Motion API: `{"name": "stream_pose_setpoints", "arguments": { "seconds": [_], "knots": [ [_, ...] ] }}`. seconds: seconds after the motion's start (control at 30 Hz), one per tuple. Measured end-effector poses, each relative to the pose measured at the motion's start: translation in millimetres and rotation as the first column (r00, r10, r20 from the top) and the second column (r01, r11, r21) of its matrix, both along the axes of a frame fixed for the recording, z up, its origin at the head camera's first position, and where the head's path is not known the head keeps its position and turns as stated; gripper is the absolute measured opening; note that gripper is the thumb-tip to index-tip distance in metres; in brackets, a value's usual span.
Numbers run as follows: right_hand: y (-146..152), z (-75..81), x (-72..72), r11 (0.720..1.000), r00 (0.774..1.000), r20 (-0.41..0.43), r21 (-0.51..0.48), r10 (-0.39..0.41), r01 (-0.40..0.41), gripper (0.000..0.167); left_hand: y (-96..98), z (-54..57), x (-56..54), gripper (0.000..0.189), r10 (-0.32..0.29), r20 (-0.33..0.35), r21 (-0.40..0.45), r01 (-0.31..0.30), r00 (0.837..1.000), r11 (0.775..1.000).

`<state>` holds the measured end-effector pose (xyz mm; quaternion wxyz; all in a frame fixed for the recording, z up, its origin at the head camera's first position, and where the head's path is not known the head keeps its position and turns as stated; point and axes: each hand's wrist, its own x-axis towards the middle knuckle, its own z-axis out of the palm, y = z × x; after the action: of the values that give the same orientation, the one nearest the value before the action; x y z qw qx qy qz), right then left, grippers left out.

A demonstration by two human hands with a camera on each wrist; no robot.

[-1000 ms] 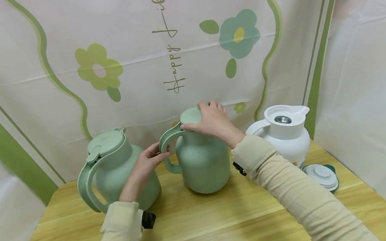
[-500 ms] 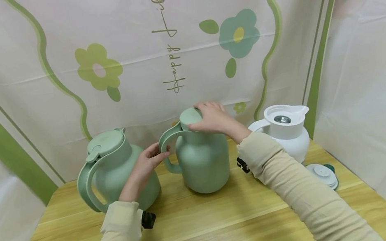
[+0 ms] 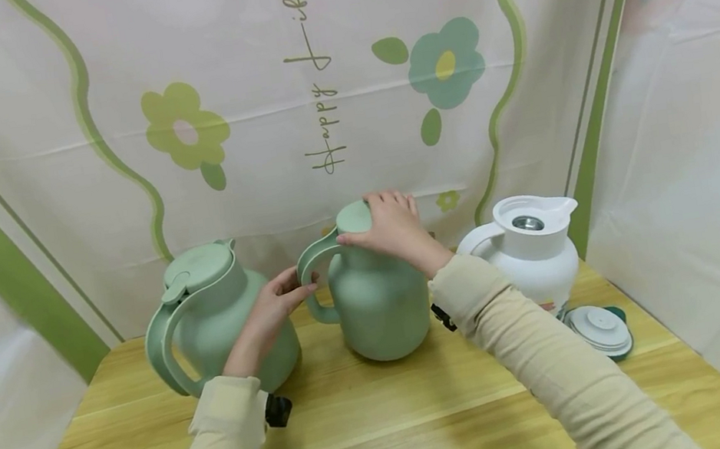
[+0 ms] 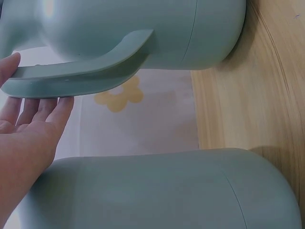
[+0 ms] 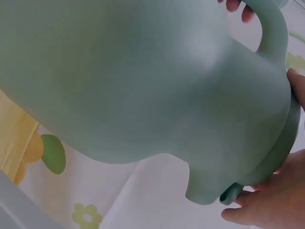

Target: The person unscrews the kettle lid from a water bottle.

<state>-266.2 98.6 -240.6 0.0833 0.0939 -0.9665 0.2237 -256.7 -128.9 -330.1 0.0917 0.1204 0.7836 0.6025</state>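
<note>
A green thermos jug [image 3: 379, 307] stands upright mid-table in the head view, its handle to the left. My left hand [image 3: 268, 312] holds the upper part of that handle [image 4: 90, 76]; in the left wrist view the thumb is on one side and the fingers on the other. From above, my right hand [image 3: 395, 225] grips the round green lid [image 3: 353, 217], thumb toward the handle. The right wrist view shows thumb and fingers at the lid's edge [image 5: 281, 152], near the spout [image 5: 202, 188]. Part of the lid is hidden under the right hand.
Left of it stands a second green jug [image 3: 236, 328] with its lid on, behind my left forearm. At right are a lidless white jug [image 3: 540, 260] and a white lid [image 3: 599, 328] lying on the wooden table [image 3: 389, 422]. A printed curtain [image 3: 265, 153] hangs behind.
The right hand swung slightly right on the lid, then back left, its thumb again nearer the handle. The left hand and the jug stayed in place.
</note>
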Motion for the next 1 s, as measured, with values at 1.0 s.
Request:
{"name": "stream_pose_setpoints", "arguments": {
  "seconds": [1.0],
  "knots": [
    [9,8.6,5.6,0.998,0.994,0.101,-0.028,0.05,-0.048,0.085,1.6,1.4,2.0,0.048,0.005,0.004,0.024,-0.005,1.0,1.0]
  ]
}}
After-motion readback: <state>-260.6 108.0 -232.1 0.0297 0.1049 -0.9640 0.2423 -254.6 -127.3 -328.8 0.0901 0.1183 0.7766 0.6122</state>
